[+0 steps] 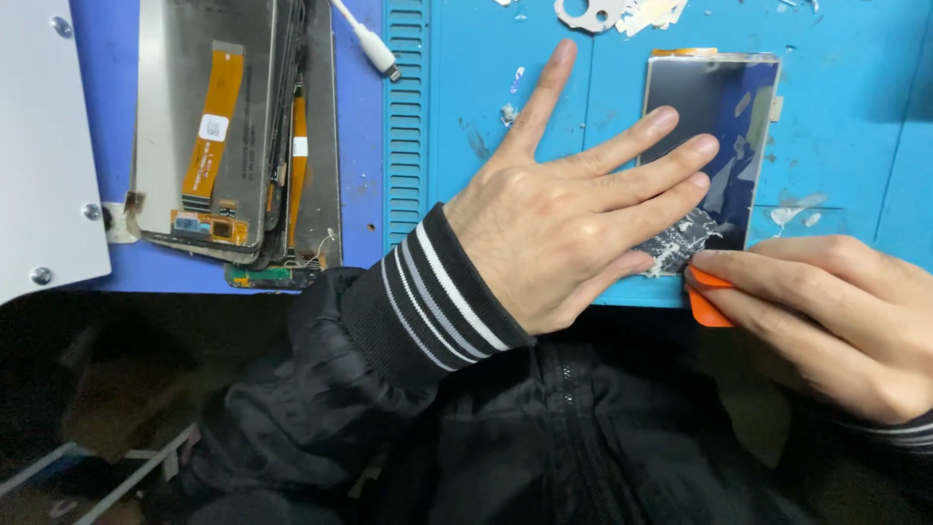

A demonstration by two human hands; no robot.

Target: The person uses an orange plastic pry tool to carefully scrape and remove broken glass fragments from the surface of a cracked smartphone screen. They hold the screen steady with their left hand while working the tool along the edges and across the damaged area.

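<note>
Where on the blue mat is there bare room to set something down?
Bare mat lies right of the screen panel, and a patch between the ribbed strip and the left hand. The stack of panels crowds the left; scraps litter the top edge.

The left hand (564, 209) lies flat, fingers spread, on a dark rectangular phone display panel (714, 126) on the blue tabletop (846, 117); the right hand (836, 311) pinches an orange plastic pry pick (708, 297) at its cracked lower edge.

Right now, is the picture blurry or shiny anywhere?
Head view: mostly sharp and evenly lit; the left hand and the screen are crisp. The screen shows soft pale glare. The right hand on the orange scraper looks slightly soft. The jacket below is dark, its detail lost.
</note>
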